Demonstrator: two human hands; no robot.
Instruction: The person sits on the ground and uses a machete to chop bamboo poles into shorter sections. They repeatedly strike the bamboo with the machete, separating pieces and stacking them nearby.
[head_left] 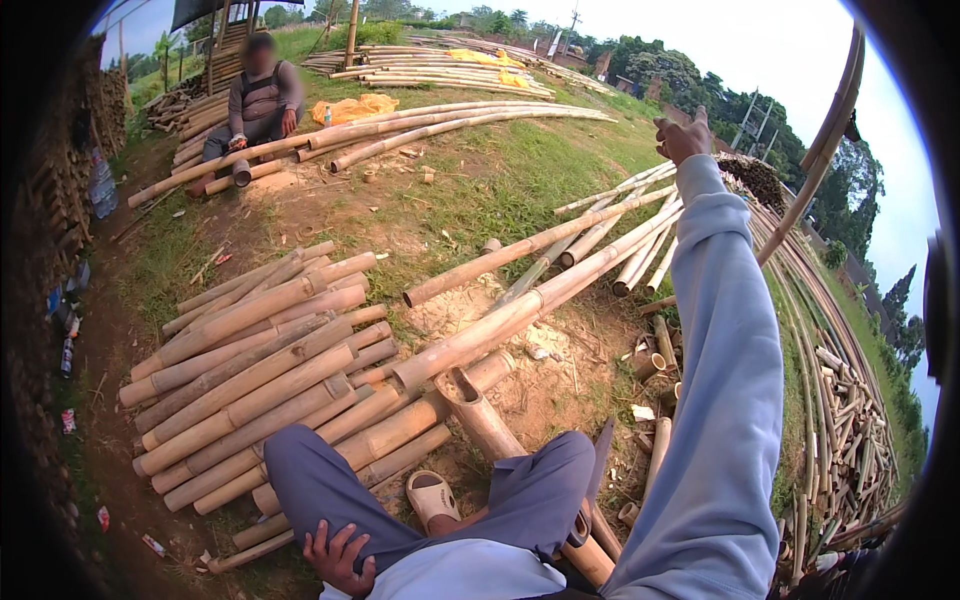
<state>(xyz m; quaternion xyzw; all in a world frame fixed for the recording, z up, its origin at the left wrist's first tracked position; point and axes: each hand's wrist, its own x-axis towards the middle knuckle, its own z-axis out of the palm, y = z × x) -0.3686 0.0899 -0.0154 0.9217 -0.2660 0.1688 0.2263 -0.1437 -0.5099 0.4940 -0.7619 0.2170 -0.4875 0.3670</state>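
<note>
I sit with my knees bent over cut bamboo. My left hand lies on my left thigh with its fingers apart and nothing in it. My right hand is raised far out ahead at the end of my stretched arm. One finger points up and another sticks out to the side; it holds nothing. Between my legs runs a thick bamboo pole with a notch near its far end. Beside my right knee stands a dark, flat, blade-like piece; its lower part is hidden. A long bamboo pole slants away ahead.
A pile of short bamboo lengths lies to my left. Further off, a person sits behind long bamboo poles. An orange sheet lies near them. Bamboo offcuts are heaped at the right. A leaning pole rises there.
</note>
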